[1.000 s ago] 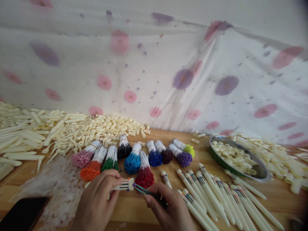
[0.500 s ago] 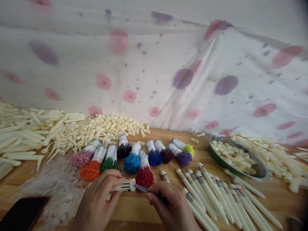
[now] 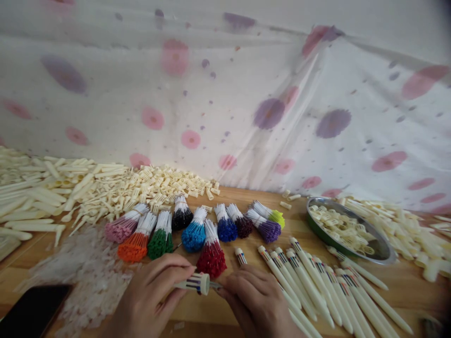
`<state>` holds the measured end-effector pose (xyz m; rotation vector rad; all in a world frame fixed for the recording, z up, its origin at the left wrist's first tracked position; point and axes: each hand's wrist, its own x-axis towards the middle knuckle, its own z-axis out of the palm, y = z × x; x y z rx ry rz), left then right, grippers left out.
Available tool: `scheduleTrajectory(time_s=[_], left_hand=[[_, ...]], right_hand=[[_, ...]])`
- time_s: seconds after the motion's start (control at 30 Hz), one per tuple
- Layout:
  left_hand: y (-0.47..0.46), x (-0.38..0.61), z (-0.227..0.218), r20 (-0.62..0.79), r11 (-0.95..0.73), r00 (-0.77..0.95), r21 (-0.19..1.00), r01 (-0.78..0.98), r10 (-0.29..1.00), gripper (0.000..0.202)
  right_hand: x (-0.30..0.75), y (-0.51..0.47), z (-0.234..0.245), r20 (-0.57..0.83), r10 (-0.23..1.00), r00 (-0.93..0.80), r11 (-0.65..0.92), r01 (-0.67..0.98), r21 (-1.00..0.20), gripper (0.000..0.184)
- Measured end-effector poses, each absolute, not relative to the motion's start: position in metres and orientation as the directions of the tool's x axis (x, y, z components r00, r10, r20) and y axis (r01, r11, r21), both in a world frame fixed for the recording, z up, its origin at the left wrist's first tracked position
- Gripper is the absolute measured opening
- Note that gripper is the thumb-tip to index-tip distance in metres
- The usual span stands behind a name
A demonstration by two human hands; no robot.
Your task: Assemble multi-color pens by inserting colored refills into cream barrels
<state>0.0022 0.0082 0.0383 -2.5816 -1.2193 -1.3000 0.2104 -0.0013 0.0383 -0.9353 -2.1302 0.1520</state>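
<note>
Centrally, above the light-brown wooden tabletop (image 3: 197,320), a cream plastic slotted pen barrel (image 3: 198,283) with dark strips showing in its slots is gripped in the left hand (image 3: 151,293), its wide round end turned to the right. By the right hand (image 3: 259,298), a slim grey tool (image 3: 216,285), mostly hidden, is pinched at that end; whether its tip is inside cannot be told. Just beyond the barrel, a white-stemmed bundle of dark-red-tipped refills (image 3: 212,259) is seen, and cream multicolour pens (image 3: 312,281) are laid out beside the right hand.
</note>
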Motion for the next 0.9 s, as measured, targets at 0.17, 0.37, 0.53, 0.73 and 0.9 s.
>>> scheduleTrajectory(time_s=[0.17, 0.37, 0.53, 0.73, 0.9], left_hand=[[0.009, -0.002, 0.03, 0.634, -0.668, 0.374, 0.316, 0.674, 0.677, 0.023], [0.013, -0.004, 0.026, 0.66, -0.607, 0.32, 0.261, 0.751, 0.679, 0.02], [0.017, -0.006, 0.024, 0.676, -0.58, 0.304, 0.225, 0.783, 0.672, 0.017], [0.022, -0.008, 0.022, 0.66, -0.586, 0.293, 0.276, 0.762, 0.692, 0.012], [0.023, -0.008, 0.021, 0.681, -0.595, 0.262, 0.312, 0.741, 0.684, 0.012]], right_hand=[[0.215, -0.001, 0.038, 0.635, 0.659, -0.404, 0.726, 0.56, -0.398, 0.008], [0.22, 0.006, 0.016, 0.376, 0.851, -0.367, 0.508, 0.756, -0.413, 0.008], [0.202, 0.008, -0.017, 0.052, 0.939, -0.341, 0.345, 0.919, -0.189, 0.002], [0.191, 0.006, -0.021, -0.088, 0.927, -0.364, 0.351, 0.926, -0.136, 0.013], [0.195, 0.007, -0.016, -0.016, 0.937, -0.35, 0.343, 0.926, -0.157, 0.021]])
